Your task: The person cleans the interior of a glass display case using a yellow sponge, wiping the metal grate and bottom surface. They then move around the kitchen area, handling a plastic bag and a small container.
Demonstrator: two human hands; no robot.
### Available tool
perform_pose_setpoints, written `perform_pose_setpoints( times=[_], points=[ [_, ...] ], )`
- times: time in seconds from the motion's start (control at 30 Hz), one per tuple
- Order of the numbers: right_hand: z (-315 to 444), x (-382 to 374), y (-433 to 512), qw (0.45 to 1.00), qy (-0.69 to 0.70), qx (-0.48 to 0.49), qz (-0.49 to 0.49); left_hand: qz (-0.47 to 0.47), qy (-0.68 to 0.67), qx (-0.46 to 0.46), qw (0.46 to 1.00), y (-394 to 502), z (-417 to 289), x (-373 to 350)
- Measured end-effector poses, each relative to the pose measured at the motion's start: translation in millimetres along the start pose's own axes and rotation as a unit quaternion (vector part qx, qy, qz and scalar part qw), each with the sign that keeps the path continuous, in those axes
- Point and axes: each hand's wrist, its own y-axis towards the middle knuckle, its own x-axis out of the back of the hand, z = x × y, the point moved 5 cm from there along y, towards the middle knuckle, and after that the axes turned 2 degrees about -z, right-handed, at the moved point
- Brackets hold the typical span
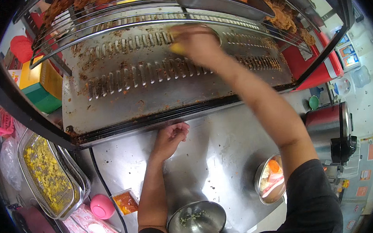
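Note:
My right hand (201, 45), blurred, reaches under the wire rack into a food warmer cabinet. A yellow sponge or cloth (178, 49) shows at its fingers, mostly covered by the hand. Just behind sits a round metal dish (217, 36), of which only the rim shows. Brown crumbs and grease stains dot the slotted metal floor (133, 97) of the cabinet. My left hand (171, 138) rests on the steel table (196, 161) by the cabinet's front edge, its fingers curled and nothing seen in them.
Fried pieces (280, 17) and a metal tray (211, 4) occupy the wire rack (112, 30). Below are a steel bowl (197, 223), a bowl with utensils (259, 182), a black cable (105, 180), a pink bowl (102, 206) and a mesh basket (25, 173) with yellow bits. A rice cooker (325, 129) stands right.

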Motion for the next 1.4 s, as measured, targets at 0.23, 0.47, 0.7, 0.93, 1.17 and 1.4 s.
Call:
perform_pose_setpoints(
  times=[0.23,0.47,0.7,0.93,1.17,1.4],
  points=[
    [-11.8,-38.0,23.7,0.996,-0.041,0.007,-0.076,-0.002,-0.013,0.004,1.0,4.7,-2.9,-8.4],
    [-116.9,2.4,27.5,0.971,-0.181,-0.117,-0.101,-0.011,0.004,-0.007,1.0,-1.5,-1.7,3.1],
    [-210.7,-2.5,29.0,0.966,-0.206,-0.127,-0.09,-0.005,0.017,0.006,1.0,0.7,-0.9,-2.8],
    [-186.9,-23.5,61.0,0.981,-0.134,-0.112,-0.083,-0.007,0.015,0.024,1.0,4.7,-3.0,-8.7],
    [-178.9,-8.4,30.7,0.994,-0.044,-0.099,0.011,-0.01,-0.01,0.019,1.0,4.9,0.5,-6.5],
    [-132.6,20.7,15.8,0.996,-0.031,-0.082,0.01,-0.026,-0.015,0.015,0.999,0.8,-2.5,-2.5]
  ],
)
